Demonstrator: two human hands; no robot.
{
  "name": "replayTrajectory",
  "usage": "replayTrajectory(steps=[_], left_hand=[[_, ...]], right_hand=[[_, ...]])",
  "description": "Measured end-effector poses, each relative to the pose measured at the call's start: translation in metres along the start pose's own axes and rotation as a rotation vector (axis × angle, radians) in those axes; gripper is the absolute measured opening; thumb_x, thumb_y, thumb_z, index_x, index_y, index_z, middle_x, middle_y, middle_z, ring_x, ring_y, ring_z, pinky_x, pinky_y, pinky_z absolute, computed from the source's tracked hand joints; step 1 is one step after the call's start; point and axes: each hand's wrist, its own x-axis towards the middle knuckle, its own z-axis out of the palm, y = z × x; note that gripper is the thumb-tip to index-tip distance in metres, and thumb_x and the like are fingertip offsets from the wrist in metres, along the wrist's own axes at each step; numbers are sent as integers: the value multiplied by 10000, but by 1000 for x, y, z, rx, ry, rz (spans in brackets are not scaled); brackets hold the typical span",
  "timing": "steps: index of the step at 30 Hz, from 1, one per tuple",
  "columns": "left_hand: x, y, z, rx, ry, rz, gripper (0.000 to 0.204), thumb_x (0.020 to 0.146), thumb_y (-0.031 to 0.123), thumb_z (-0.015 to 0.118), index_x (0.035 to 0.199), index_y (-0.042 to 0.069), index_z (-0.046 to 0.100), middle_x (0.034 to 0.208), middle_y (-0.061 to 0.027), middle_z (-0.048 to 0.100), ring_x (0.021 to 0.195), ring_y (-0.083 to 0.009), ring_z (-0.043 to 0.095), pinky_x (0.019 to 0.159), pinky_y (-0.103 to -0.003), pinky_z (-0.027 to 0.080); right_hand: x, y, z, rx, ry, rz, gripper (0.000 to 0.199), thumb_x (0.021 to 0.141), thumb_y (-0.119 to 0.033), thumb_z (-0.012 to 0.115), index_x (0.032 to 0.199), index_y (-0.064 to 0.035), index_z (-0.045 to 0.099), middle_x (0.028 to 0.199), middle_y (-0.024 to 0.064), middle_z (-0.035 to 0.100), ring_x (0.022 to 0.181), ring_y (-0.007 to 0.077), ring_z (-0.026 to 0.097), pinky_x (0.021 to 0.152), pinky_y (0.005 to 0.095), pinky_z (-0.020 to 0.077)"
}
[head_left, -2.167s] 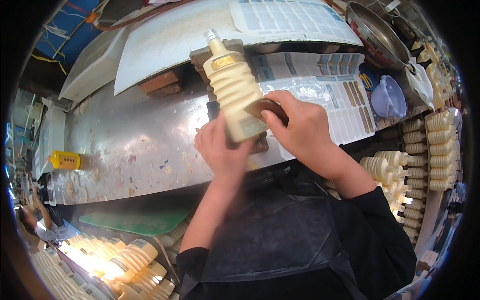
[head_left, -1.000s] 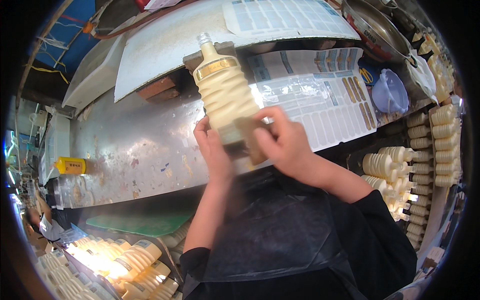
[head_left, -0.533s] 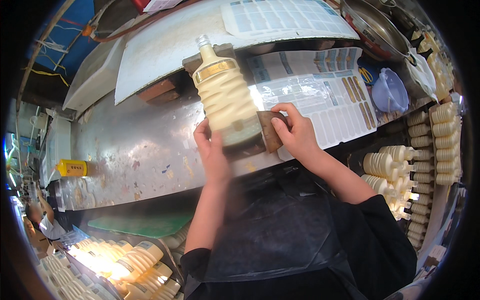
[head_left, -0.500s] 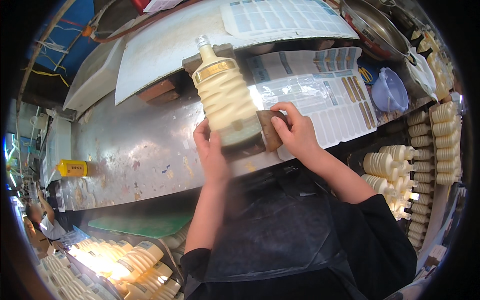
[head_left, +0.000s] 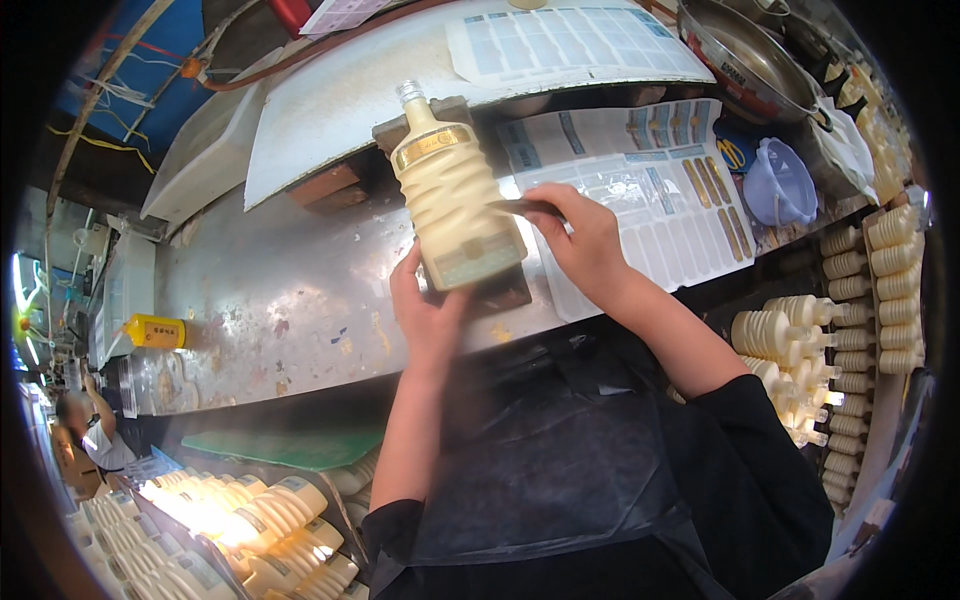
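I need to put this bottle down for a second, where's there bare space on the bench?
The steel benchtop is bare left of your left hand, between the yellow box and the cream bottle. Right of your right hand is crowded: label sheets, a blue plastic jug, then racks of bottles.

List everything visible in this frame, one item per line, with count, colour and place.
ribbed bottle: one, cream, on the metal bench, centre
label: one, dark strip, at bottle's right edge
metal bench: one, silver, across the middle
label sheets: several, pale with blue, right of bottle
yellow container: one, bench's left end
blue tub: one, upper right
stacked bottles: many, cream, right side
bottles in crate: many, cream, lower left
left hand: grip on bottle's base
right hand: pinches the label
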Motion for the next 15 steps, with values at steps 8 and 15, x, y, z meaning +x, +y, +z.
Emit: replayTrajectory(steps=[8,15], left_hand=[[2,6,0,39,42,35,712,775,161,871,1398,15,557,1341,-124,579,1255,-255,547,1099,-377,414],[6,33,18,118,207,199,672,693,179,886,1286,34,605,1166,-106,605,1102,-272,576,1008,-390,452]], right_hand=[[-31,-26,-5,-107,-15,-251,274,776,54,774,1015,-69,721,1033,105,755,870,287,729,738,368,574],[-17,-51,-10,-213,-79,-547,275,759,-4,706,1026,-62,734,1022,76,754,893,237,732,756,360,561]])
